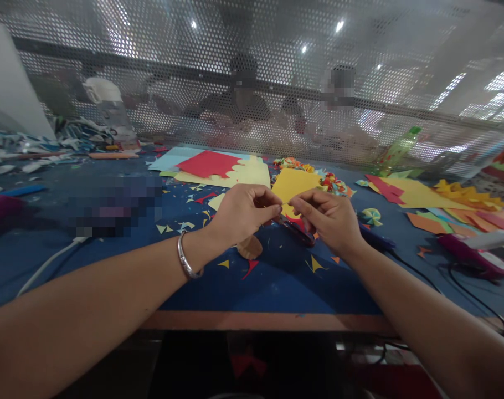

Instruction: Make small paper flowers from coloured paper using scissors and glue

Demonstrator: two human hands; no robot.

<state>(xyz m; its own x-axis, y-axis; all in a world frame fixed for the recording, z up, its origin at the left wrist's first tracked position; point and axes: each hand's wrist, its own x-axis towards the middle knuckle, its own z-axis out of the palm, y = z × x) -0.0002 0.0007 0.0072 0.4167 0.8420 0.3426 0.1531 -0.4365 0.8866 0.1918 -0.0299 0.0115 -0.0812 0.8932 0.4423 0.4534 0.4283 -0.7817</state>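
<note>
My left hand (247,213), with a silver bangle on the wrist, is closed in a pinch over the table. Close to its fingertips, my right hand (330,219) pinches too. Whatever lies between the fingers is too small to make out. Behind the fingertips lies a yellow paper sheet (296,183). Beneath and between the hands is a dark, shiny tool (298,231) that looks like scissors, partly covered by the fingers. A round tan piece (250,247) sits below my left hand. Yellow and red paper scraps (315,265) are scattered around.
Red paper (210,163) and pale sheets lie behind my left hand. Small folded paper pieces (333,183) are heaped at the back. Coloured paper (422,192) and a purple device (476,255) with a cable are at right. A bottle (114,111) stands left, before a perforated screen (194,66).
</note>
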